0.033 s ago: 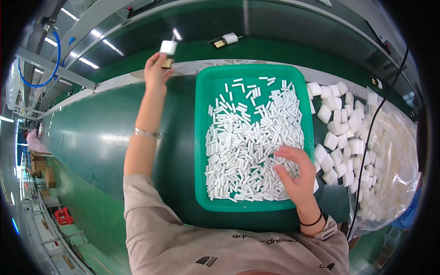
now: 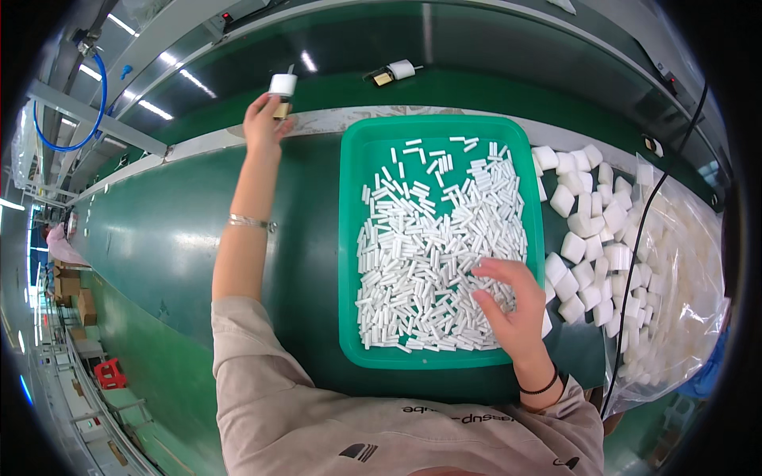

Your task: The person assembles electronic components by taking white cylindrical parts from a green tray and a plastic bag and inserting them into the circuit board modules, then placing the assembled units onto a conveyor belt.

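Observation:
Out at the far left, my left hand [image 2: 264,123] is closed on a small part with a white block [image 2: 282,85], a thin stick rising from its top and a black and gold base. That part is over the rail between the table and the dark green belt. My right hand [image 2: 514,305] hovers over the right side of a green tray [image 2: 348,238], its thumb and forefinger apart and nothing visible between them. Many short white sticks [image 2: 421,270] lie loose in the tray, thickest toward its near and right sides.
A similar part [image 2: 394,72] lies on the belt [image 2: 492,87] beyond the tray. Right of the tray are many white foam-like blocks [image 2: 586,226], some inside a clear plastic bag [image 2: 683,270]. A black cable [image 2: 647,214] hangs across the bag. The green table [image 2: 175,230] stretches left.
My left hand has shifted slightly left with the white-block part, whose stick is now blurred less. My right hand stays almost where it was over the tray.

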Available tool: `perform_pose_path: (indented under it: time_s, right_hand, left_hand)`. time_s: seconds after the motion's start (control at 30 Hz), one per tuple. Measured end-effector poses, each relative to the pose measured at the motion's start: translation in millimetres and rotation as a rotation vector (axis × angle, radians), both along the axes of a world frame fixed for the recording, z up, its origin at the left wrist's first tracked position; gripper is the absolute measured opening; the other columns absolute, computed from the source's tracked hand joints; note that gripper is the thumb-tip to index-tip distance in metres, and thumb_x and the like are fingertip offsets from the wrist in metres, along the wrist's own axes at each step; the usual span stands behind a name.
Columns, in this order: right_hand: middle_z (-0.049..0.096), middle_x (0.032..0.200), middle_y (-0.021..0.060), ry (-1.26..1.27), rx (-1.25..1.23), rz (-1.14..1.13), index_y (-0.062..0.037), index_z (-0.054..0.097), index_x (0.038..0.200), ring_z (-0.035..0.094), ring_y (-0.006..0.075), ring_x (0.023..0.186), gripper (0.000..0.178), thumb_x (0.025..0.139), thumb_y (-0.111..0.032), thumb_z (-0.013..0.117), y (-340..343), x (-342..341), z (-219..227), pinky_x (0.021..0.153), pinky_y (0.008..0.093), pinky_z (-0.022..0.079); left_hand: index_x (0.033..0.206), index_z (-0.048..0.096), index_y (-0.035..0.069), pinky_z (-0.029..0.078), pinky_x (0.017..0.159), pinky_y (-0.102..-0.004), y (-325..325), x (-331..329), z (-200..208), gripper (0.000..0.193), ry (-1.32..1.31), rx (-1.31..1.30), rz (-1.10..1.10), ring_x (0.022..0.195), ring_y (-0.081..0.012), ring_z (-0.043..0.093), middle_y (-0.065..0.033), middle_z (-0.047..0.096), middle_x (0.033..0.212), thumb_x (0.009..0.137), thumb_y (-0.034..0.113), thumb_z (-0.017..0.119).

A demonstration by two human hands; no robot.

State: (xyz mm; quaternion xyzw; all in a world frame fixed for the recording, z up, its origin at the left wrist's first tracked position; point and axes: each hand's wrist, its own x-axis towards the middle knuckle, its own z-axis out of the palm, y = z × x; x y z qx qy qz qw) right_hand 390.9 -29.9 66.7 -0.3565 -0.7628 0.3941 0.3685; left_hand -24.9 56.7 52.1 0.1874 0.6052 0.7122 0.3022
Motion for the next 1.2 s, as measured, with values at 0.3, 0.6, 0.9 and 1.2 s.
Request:
perform_pose_path:
  time_s: [0.3,0.6,0.9,1.2]
  right_hand:
    - [0.06,0.086,0.0056,-0.161,0.239,0.055,-0.0079,0.061,0.087,0.055,0.0256,0.081,0.027,0.061,-0.006,0.069,1.7,5.0,-2.4,0.071,0.0335,0.045]
    - [0.054,0.087,-0.0009,-0.348,0.357,0.407,-0.0123,0.061,0.093,0.048,0.0208,0.08,0.038,0.06,-0.03,0.068,-6.1,0.4,6.4,0.068,0.0333,0.034]
    - [0.059,0.088,0.0109,-0.406,0.282,0.448,-0.0074,0.062,0.088,0.053,0.0277,0.081,0.024,0.065,-0.007,0.066,-11.5,15.1,-5.3,0.072,0.0358,0.043]
    - [0.039,0.123,0.0164,-0.493,0.447,0.263,-0.0135,0.05,0.116,0.036,0.0361,0.111,0.066,0.058,-0.035,0.073,-12.7,3.7,23.3,0.089,0.0528,0.028]
  left_hand:
    - [0.13,0.024,0.005,0.047,0.07,-0.0262,-2.8,-46.8,-53.4,0.063,0.43,0.186,0.281,0.08,-0.0117,0.049,-0.0085,0.047,0.104,0.079,0.012,0.06]
    - [0.104,0.056,0.008,0.042,0.076,-0.0269,-42.1,-43.3,-60.3,0.03,0.638,-0.067,0.217,0.09,-0.0154,0.05,-0.0068,0.055,0.099,0.074,0.009,0.06]
    - [0.095,0.056,0.009,0.044,0.075,-0.0307,-22.0,7.8,-46.8,0.026,0.915,-0.202,0.222,0.083,-0.0209,0.053,-0.0084,0.052,0.099,0.07,0.013,0.061]
    - [0.091,0.059,0.01,0.044,0.075,-0.0306,-36.7,3.8,-40.7,0.021,0.97,-0.238,0.247,0.087,-0.0216,0.054,-0.0087,0.05,0.11,0.071,0.014,0.061]
